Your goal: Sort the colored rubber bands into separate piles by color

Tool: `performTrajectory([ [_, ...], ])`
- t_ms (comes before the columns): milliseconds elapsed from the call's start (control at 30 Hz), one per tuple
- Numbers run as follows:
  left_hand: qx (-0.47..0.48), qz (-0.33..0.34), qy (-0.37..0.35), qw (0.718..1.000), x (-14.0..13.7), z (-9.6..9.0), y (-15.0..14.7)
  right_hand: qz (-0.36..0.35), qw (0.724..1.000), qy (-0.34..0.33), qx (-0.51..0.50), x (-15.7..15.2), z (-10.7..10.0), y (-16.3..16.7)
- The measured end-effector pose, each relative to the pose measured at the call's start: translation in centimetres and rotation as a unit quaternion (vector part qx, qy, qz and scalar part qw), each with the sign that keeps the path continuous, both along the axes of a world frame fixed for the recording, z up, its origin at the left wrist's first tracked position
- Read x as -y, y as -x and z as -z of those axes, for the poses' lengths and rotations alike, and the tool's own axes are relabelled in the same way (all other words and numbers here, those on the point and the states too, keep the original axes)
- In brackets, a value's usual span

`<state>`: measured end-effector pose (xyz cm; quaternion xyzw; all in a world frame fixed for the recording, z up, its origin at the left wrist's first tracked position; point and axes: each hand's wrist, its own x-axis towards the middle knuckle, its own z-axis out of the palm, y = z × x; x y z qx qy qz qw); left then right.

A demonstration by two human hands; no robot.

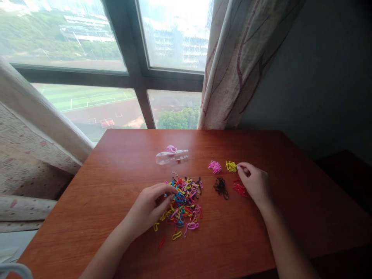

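Small rubber bands in mixed colours (186,197) lie in a loose heap on the wooden table. My left hand (152,203) reaches into the left side of this heap, thumb and forefinger nearly together; whatever is between them is too small to make out. Farther right, my right hand (255,181) pinches a yellow band at the right edge of a small yellow pile (231,166). Beside that pile sits a pink pile (214,167). A black pile (221,188) lies nearer to me, and red bands (240,189) lie just below my right hand.
Behind the heap, a clear plastic container (168,157) with a pink part lies on the table (116,170). A window (171,81) stands beyond the far edge, with curtains (232,66) at both sides. A few stray bands are scattered near the heap's front.
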<state>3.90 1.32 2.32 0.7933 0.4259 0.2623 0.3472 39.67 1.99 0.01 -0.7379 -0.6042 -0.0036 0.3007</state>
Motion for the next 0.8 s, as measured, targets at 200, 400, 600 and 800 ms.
performTrajectory([
  [200, 0.008, -0.008, 0.023, 1.000, 0.0, -0.4, 0.0, -0.017, 0.999, 0.006, 0.027, 0.6, 0.2, 0.5],
  [400, 0.003, 0.002, 0.018, 1.000, 0.0, -0.4, 0.1, -0.056, 0.998, -0.020, -0.030, 3.3, -1.1, 3.8],
  [600, -0.007, 0.061, 0.009, 0.998, 0.1, -0.7, 0.6, -0.174, 0.980, 0.014, -0.095, 6.5, -0.6, 9.2],
  [800, -0.064, 0.027, -0.025, 0.997, -0.2, -0.3, 0.7, -0.213, 0.968, 0.031, -0.126, 8.0, 0.8, 11.7],
])
